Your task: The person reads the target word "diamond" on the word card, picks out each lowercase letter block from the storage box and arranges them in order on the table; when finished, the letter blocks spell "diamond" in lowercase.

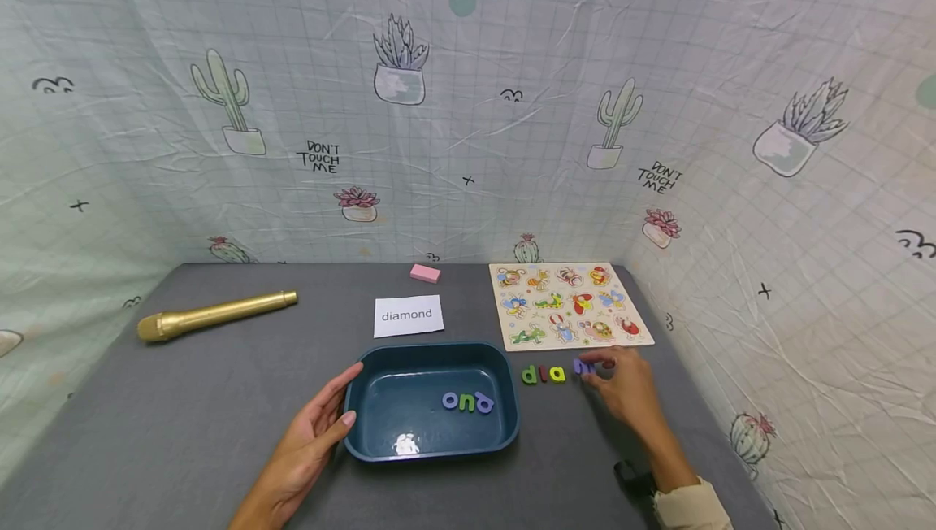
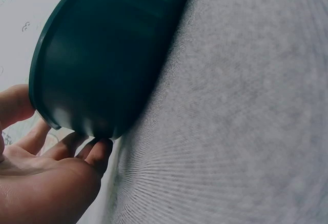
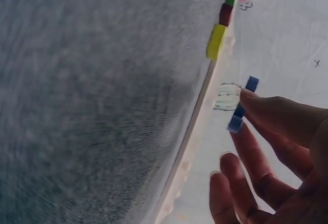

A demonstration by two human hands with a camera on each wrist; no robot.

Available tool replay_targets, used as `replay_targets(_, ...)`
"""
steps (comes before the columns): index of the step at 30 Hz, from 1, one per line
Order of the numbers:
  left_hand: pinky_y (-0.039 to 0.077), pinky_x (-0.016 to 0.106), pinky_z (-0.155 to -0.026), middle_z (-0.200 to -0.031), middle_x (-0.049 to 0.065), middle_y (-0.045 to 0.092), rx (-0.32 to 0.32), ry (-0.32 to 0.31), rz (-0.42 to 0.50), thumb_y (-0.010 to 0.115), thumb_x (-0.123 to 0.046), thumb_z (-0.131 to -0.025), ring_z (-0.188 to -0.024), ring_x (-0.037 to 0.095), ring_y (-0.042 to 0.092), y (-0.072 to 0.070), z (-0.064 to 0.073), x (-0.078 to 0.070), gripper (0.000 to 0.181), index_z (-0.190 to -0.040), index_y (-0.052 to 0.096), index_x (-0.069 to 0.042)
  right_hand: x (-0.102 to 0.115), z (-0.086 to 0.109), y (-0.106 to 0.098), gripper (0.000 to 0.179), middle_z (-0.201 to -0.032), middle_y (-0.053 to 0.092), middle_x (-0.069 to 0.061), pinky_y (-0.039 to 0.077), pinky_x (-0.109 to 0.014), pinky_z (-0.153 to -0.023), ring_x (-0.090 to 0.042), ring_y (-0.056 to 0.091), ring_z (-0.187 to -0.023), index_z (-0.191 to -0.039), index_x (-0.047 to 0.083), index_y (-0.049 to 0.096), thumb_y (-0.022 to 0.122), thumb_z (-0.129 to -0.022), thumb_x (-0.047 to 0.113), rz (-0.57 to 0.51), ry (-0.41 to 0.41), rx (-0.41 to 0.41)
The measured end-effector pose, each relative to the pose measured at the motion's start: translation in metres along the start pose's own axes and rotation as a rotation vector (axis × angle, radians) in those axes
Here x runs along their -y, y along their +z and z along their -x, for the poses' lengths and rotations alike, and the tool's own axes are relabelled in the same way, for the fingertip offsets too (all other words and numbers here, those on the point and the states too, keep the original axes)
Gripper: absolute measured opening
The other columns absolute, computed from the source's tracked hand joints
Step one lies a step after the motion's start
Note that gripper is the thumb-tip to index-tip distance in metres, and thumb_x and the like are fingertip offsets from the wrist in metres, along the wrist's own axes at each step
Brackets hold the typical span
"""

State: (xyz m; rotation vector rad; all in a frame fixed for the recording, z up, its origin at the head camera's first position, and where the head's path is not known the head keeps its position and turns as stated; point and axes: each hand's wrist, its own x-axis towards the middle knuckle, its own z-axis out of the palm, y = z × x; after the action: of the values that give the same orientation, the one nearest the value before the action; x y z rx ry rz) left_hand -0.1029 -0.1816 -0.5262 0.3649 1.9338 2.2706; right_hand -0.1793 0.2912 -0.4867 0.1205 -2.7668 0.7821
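Left hand (image 1: 301, 436): fingers (image 1: 332, 390) and thumb (image 1: 338, 431) apart | Right hand (image 1: 624, 384): pinching, forearm (image 1: 667, 450) angled inward

The right hand's grip (image 1: 627, 385) is hiding part of the purple letter (image 1: 578, 366), right of centre in the head view. The left-wrist view's top edge is cropping the blue tray (image 2: 102, 65); at right, the counter (image 2: 246, 101) is looking blurred.
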Motion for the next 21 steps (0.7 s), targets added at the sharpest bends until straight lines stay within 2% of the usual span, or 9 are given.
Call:
replay_targets(4,0.03,0.003,-0.114,-0.179,0.015,0.012,-0.001,0.0,0.002,0.052,-0.003,-0.11,-0.147,-0.02,0.029,0.0,0.0,-0.001,0.064,-0.168,0.025,-0.006,-0.004,-0.003,0.003,0.02,-0.108,0.081,-0.012,0.053,-0.056,-0.091,-0.035,0.072,-0.102,-0.102,0.011,0.085,0.089,-0.083,0.006,0.02,0.02,0.052)
replay_targets(10,0.029,0.003,-0.114,-0.179,0.015,0.012,0.006,0.014,0.003,0.051,-0.002,-0.11,-0.148,-0.02,0.028,0.0,0.001,0.0,0.064,-0.168,0.024,-0.005,-0.009,-0.009,0.009,0.02,-0.105,0.081,-0.007,0.057,-0.054,-0.089,-0.028,0.073,-0.098,-0.102,0.013,0.084,0.089,-0.084,0.007,0.072,0.036,0.152)
replay_targets(14,0.03,0.003,-0.114,-0.179,0.015,0.011,0.012,0.01,0.007,0.051,-0.003,-0.11,-0.148,-0.02,0.028,0.0,0.0,0.0,0.064,-0.168,0.024,-0.005,-0.007,-0.014,0.01,0.02,-0.106,0.081,-0.006,0.056,-0.055,-0.09,-0.029,0.073,-0.1,-0.103,0.013,0.084,0.089,-0.084,0.007,0.079,0.066,0.211)
replay_targets(21,0.029,0.003,-0.114,-0.179,0.016,0.011,0.014,0.015,0.005,0.05,-0.003,-0.11,-0.148,-0.02,0.028,0.0,0.0,0.0,0.064,-0.168,0.024,-0.005,-0.006,-0.02,0.011,0.02,-0.106,0.081,-0.007,0.056,-0.057,-0.093,-0.034,0.072,-0.108,-0.1,0.012,0.084,0.089,-0.083,0.004,0.105,0.079,0.226)
